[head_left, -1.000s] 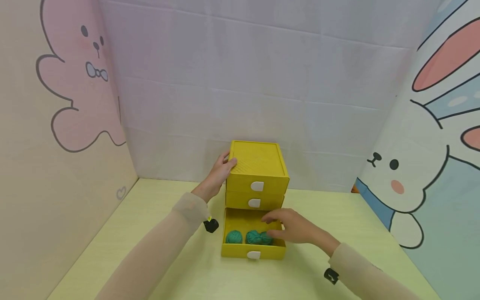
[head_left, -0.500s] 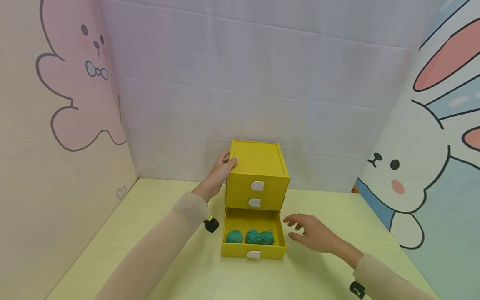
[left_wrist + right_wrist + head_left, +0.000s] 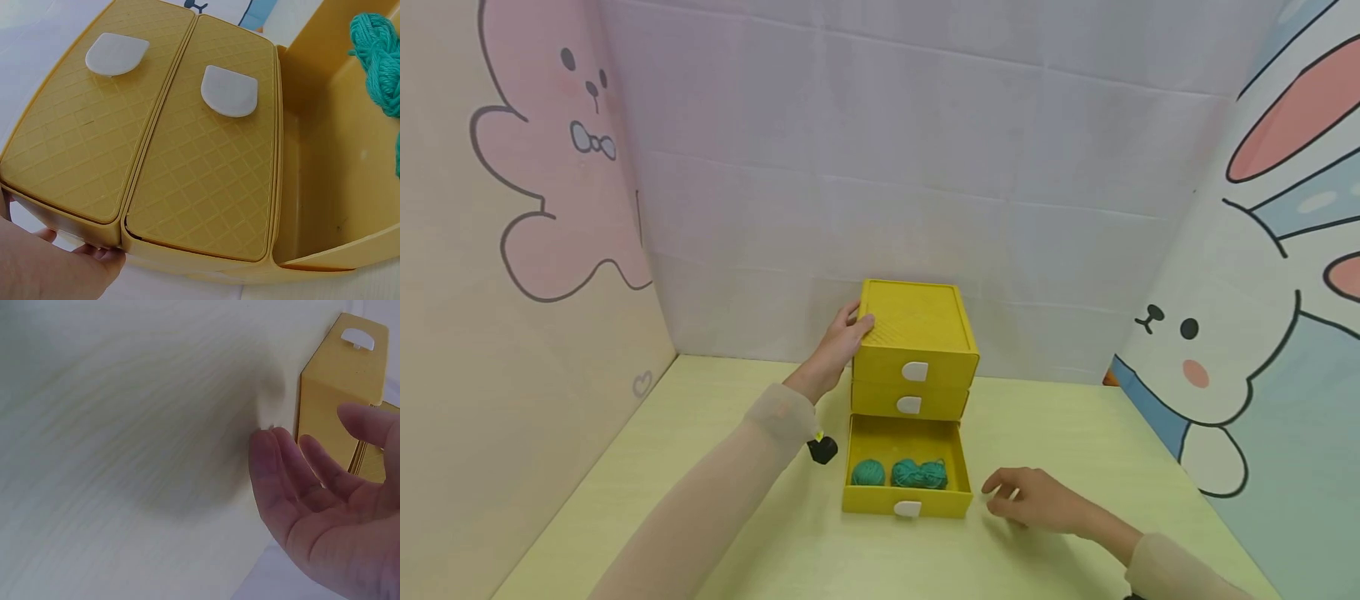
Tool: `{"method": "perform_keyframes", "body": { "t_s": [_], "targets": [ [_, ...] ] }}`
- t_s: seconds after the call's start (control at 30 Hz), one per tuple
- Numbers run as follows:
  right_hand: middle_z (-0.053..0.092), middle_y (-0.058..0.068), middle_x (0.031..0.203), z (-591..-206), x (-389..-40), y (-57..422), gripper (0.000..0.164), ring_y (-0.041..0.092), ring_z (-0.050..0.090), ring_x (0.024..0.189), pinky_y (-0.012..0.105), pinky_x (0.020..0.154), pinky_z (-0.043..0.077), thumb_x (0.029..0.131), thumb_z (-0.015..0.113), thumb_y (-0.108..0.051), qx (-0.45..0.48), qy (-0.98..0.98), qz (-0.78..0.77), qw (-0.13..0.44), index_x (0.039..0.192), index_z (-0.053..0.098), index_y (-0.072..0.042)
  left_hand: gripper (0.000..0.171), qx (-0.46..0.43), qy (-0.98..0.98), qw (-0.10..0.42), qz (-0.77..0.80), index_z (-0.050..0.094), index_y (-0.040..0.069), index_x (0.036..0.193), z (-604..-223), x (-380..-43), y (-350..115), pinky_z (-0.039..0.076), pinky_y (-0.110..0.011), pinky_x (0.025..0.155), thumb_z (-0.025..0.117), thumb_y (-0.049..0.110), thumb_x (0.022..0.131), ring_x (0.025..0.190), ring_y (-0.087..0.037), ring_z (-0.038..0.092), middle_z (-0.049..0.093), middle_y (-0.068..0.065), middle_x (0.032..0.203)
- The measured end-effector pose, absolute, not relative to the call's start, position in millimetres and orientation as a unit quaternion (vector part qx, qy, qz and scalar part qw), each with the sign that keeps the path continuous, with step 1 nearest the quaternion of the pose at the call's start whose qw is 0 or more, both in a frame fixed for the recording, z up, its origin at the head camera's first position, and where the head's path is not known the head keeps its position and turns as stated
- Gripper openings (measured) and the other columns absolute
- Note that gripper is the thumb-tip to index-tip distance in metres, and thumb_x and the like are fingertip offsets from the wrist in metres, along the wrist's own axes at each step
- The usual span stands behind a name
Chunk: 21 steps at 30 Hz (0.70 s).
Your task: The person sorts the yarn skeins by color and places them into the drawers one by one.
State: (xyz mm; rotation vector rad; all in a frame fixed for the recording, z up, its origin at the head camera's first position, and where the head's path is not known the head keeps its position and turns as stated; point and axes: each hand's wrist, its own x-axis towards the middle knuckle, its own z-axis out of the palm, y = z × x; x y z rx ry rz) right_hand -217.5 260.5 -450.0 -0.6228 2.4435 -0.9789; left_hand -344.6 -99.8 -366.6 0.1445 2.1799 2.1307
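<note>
A yellow drawer cabinet (image 3: 917, 317) has two upper drawers closed, each with a white tab. Its bottom drawer (image 3: 907, 502) is pulled out. In that drawer lie a round teal yarn ball (image 3: 868, 473) on the left and a twisted teal yarn bundle (image 3: 919, 474) beside it. My left hand (image 3: 833, 350) holds the cabinet's left side near the top, thumb over the upper edge. Just right of the drawer, my right hand (image 3: 1037, 502) hovers low above the table, fingers loosely bent around nothing. The right wrist view shows this hand (image 3: 331, 506) apart from the drawer.
The pale yellow table (image 3: 760, 533) extends around the cabinet. A white fabric wall (image 3: 925, 167) stands close behind it. Side walls carry a pink bear print (image 3: 572, 167) on the left and a rabbit print (image 3: 1210, 350) on the right.
My right hand has drawn back from over the yarn in the drawer, moving right and toward me. The yarn stays where it was. My left hand keeps its hold on the cabinet.
</note>
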Motion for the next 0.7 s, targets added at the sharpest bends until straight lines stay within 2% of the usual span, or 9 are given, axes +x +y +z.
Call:
{"method": "perform_keyframes", "body": {
  "t_s": [0.2,0.33,0.53,0.7],
  "targets": [
    [0.073,0.008,0.102,-453.5,-207.0,256.8,0.031,0.025,0.069,0.083,0.041,0.074,0.063,0.108,0.061,-0.026,-0.151,0.841,-0.419,0.307,0.122,0.071,-0.001,0.067,0.054,0.709,0.045,0.702,0.019,0.026,0.171,-367.6,-344.7,-100.9,0.033,-0.054,0.125,0.052,0.038,0.113,0.150,-0.034,0.042,0.028,-0.011,0.171],
    [0.076,0.010,0.104,-456.5,-201.5,251.6,0.035,0.023,0.071,0.085,0.040,0.078,0.064,0.110,0.056,-0.028,-0.128,0.806,-0.454,0.358,0.121,0.073,0.001,0.067,0.055,0.707,0.046,0.703,0.019,0.027,0.171,-367.8,-344.6,-101.3,0.032,-0.054,0.125,0.052,0.039,0.113,0.150,-0.034,0.042,0.028,-0.011,0.171],
    [0.077,0.011,0.113,-459.2,-196.7,242.6,0.044,0.019,0.074,0.090,0.037,0.085,0.064,0.112,0.052,-0.031,-0.118,0.739,-0.517,0.415,0.133,0.069,0.004,0.068,0.055,0.707,0.047,0.704,0.018,0.026,0.171,-367.8,-344.5,-100.5,0.033,-0.054,0.125,0.052,0.038,0.113,0.149,-0.035,0.043,0.028,-0.012,0.170],
    [0.075,0.012,0.123,-465.7,-192.9,232.3,0.051,0.022,0.076,0.102,0.039,0.092,0.063,0.114,0.047,-0.035,-0.116,0.691,-0.559,0.444,0.142,0.062,0.005,0.068,0.056,0.708,0.046,0.703,0.018,0.026,0.171,-367.1,-344.1,-100.4,0.033,-0.055,0.125,0.052,0.037,0.113,0.149,-0.035,0.043,0.028,-0.012,0.171]
  ]
}}
